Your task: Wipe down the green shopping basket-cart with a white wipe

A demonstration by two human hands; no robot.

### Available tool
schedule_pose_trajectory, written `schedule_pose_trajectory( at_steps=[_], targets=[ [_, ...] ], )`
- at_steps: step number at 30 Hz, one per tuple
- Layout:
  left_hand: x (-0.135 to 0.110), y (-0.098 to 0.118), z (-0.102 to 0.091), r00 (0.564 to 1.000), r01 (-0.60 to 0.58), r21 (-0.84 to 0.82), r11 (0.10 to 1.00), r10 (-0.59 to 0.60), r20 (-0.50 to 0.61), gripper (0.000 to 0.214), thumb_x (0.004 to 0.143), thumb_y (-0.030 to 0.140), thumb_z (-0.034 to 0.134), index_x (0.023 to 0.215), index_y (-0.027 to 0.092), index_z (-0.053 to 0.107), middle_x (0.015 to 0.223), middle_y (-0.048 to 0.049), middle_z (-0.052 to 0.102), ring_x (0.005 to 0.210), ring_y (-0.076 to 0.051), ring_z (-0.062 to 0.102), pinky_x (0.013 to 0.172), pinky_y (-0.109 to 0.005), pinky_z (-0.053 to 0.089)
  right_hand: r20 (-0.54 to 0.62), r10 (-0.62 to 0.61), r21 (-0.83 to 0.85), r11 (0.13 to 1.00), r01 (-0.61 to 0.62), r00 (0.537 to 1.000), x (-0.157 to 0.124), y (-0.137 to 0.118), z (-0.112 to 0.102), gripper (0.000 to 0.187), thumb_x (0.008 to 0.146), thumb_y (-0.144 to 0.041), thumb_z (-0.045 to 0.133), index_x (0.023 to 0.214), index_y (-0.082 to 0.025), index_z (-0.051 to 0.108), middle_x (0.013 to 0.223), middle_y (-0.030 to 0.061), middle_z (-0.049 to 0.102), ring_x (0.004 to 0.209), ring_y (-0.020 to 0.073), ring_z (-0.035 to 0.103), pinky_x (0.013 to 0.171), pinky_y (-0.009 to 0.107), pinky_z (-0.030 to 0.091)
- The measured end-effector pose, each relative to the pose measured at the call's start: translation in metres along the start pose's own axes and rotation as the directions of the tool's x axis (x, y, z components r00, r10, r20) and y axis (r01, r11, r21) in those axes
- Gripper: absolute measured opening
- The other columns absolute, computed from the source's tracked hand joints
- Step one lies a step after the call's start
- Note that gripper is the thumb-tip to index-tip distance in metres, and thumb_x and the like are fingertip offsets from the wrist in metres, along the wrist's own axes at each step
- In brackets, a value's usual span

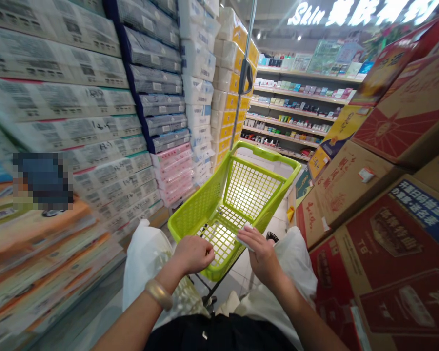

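A lime-green plastic shopping cart (pixel 201 212) with grid-patterned walls stands in front of me between my knees. Its basket holds nothing that I can see. My left hand (pixel 193 254) is curled closed above the basket's near left rim, with no object showing in it; a gold bracelet (pixel 158 294) circles that wrist. Over the near right rim, my right hand (pixel 259 251) has its fingers stretched out and pressed side by side. A pale edge shows under those fingers, and I cannot tell whether it is floor or an object. Whether either hand touches the rim is unclear.
Wrapped paper packs (pixel 106 102) are stacked high on the left. Printed cardboard cartons (pixel 398 243) rise close on the right. A glass door with a dark handle (pixel 245 77) stands beyond the cart, and shelves of small boxes (pixel 296 97) fill the back.
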State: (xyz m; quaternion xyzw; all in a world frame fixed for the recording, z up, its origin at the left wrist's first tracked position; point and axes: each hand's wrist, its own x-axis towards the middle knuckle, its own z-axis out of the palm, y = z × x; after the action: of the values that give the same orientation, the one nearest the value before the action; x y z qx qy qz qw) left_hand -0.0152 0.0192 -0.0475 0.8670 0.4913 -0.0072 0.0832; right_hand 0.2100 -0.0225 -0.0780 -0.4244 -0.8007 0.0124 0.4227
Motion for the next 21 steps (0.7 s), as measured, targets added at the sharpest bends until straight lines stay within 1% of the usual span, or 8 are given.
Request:
schedule_pose_trajectory(
  at_steps=[3,5,7,10,12,14,18,21],
  targets=[
    [0.0,0.0,0.0,1.0,-0.004,-0.009,1.0,0.004,-0.004,0.035,0.084,0.034,0.041,0.067,0.023,0.07,0.072,-0.0058,0.072,0.07,-0.021,0.064,0.061,-0.029,0.037,0.139,-0.128,0.075,0.99,0.119,0.982,-0.009,-0.021,0.006,0.046,0.088,-0.003,0.042,0.123,-0.025,0.064,0.12,0.0051,0.07,0.126,0.0184,0.057,0.109,0.043,0.045],
    [-0.001,0.0,0.0,1.0,-0.008,-0.012,1.0,0.008,-0.004,0.035,0.084,0.034,0.041,0.067,0.022,0.07,0.073,-0.0059,0.072,0.071,-0.021,0.065,0.062,-0.029,0.037,0.189,-0.173,0.113,0.982,0.153,0.967,-0.011,-0.025,0.008,0.046,0.089,-0.003,0.041,0.123,-0.025,0.063,0.121,0.0044,0.07,0.126,0.0169,0.056,0.109,0.041,0.045],
    [-0.001,-0.001,0.0,1.0,-0.008,-0.014,1.0,0.008,-0.003,0.035,0.084,0.034,0.041,0.067,0.022,0.07,0.073,-0.0059,0.072,0.07,-0.021,0.065,0.062,-0.029,0.037,0.16,-0.132,0.102,0.988,0.117,0.978,-0.006,-0.015,0.005,0.046,0.09,-0.003,0.041,0.122,-0.025,0.064,0.12,0.0043,0.07,0.125,0.0171,0.057,0.108,0.041,0.046],
    [0.0,-0.001,0.0,1.0,-0.004,-0.014,1.0,0.004,-0.001,0.035,0.083,0.033,0.042,0.065,0.023,0.069,0.072,-0.0056,0.072,0.069,-0.021,0.064,0.06,-0.029,0.036,0.03,-0.012,0.047,0.999,0.01,0.999,0.004,0.011,-0.002,0.045,0.088,-0.003,0.041,0.118,-0.025,0.067,0.118,0.0048,0.071,0.122,0.0194,0.06,0.106,0.044,0.048],
    [0.0,0.0,0.0,1.0,-0.002,-0.013,1.0,0.002,0.0,0.034,0.083,0.033,0.042,0.065,0.023,0.069,0.071,-0.0054,0.072,0.069,-0.021,0.064,0.06,-0.029,0.036,-0.026,0.046,0.014,0.999,-0.046,0.999,0.006,0.017,-0.003,0.046,0.086,-0.003,0.041,0.116,-0.024,0.068,0.116,0.0055,0.072,0.121,0.0208,0.061,0.106,0.046,0.048],
    [0.0,0.0,0.001,1.0,0.0,-0.014,1.0,0.0,-0.001,0.034,0.083,0.033,0.042,0.066,0.023,0.07,0.072,-0.0054,0.072,0.069,-0.021,0.065,0.061,-0.029,0.037,-0.001,0.038,0.007,0.999,-0.038,0.999,0.002,0.009,0.0,0.046,0.086,-0.002,0.042,0.117,-0.024,0.068,0.117,0.0063,0.071,0.122,0.0211,0.06,0.107,0.047,0.047],
    [0.0,-0.001,0.001,1.0,-0.001,-0.014,1.0,0.001,-0.002,0.035,0.084,0.034,0.041,0.067,0.023,0.07,0.072,-0.0057,0.072,0.071,-0.022,0.065,0.062,-0.03,0.037,0.173,-0.118,0.09,0.991,0.104,0.978,-0.009,-0.023,0.009,0.046,0.088,-0.003,0.043,0.122,-0.024,0.064,0.121,0.0053,0.07,0.126,0.0183,0.057,0.109,0.043,0.044],
    [-0.001,-0.002,0.001,1.0,-0.006,-0.009,1.0,0.006,0.001,0.035,0.084,0.034,0.042,0.067,0.023,0.07,0.073,-0.0056,0.072,0.07,-0.021,0.064,0.061,-0.029,0.036,0.181,-0.097,0.091,0.992,0.082,0.979,-0.005,-0.014,0.005,0.048,0.087,-0.001,0.041,0.122,-0.025,0.064,0.12,0.0045,0.07,0.124,0.0177,0.058,0.108,0.042,0.046]
  ],
)
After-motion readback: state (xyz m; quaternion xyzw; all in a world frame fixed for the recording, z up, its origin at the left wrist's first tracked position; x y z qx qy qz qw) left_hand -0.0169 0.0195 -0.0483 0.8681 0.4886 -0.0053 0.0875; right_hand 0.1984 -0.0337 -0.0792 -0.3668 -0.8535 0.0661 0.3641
